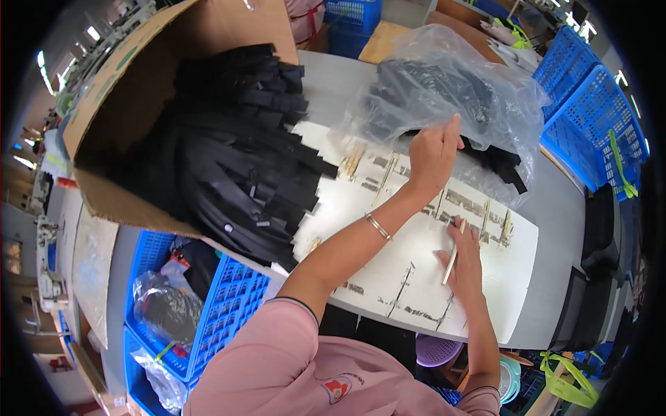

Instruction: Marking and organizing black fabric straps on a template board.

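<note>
Left hand (pixel 436 156): at 2 o'clock, fingers drawn together beside the clear bag (pixel 444 90); whether it grips anything, I cannot tell.
Right hand (pixel 471 262): at 4 o'clock, narrow around a pale stick (pixel 453 255), over the marked white board (pixel 402 256).
Black strips (pixel 236 163): at 10 o'clock, spilling from the cardboard box (pixel 239 24).
Strip ends: could slide or tangle if the left forearm (pixel 347 246) brushes them.
Bag film: may snag on fingers, spilling its dark contents.

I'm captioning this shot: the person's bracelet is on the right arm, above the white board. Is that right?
No, the side is wrong: the head view shows the bracelet on the left arm, above the white board.
</note>
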### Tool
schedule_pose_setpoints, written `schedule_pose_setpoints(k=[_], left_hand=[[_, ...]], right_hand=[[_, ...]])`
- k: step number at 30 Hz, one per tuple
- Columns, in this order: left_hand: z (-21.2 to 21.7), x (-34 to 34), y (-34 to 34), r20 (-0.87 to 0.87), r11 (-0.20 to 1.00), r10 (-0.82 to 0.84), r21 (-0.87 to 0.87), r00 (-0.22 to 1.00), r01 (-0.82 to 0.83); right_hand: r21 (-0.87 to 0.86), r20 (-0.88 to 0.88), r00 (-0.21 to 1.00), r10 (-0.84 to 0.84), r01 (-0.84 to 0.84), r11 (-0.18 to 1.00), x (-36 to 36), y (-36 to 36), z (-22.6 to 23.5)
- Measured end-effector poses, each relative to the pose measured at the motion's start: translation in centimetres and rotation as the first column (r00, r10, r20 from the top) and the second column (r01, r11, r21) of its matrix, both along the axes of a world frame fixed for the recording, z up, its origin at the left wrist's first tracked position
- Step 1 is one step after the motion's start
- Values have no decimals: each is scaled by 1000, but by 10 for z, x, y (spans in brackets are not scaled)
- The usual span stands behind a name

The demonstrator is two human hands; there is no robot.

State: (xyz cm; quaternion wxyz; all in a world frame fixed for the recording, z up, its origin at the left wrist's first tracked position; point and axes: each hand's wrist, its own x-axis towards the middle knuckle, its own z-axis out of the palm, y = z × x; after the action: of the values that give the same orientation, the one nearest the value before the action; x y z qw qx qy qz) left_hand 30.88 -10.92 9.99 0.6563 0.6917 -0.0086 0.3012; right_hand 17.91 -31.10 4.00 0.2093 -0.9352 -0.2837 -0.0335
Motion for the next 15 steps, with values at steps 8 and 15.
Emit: schedule_pose_setpoints(k=[8,15], left_hand=[[5,-8,-13,34,1000,-1,-9,999,2],[53,-43,-1,136,976,-198,-69,971,209]], right_hand=[[5,49,999,-18,17,1000,-6,2,-5],[-7,84,996,-40,41,999,-10,4,-11]])
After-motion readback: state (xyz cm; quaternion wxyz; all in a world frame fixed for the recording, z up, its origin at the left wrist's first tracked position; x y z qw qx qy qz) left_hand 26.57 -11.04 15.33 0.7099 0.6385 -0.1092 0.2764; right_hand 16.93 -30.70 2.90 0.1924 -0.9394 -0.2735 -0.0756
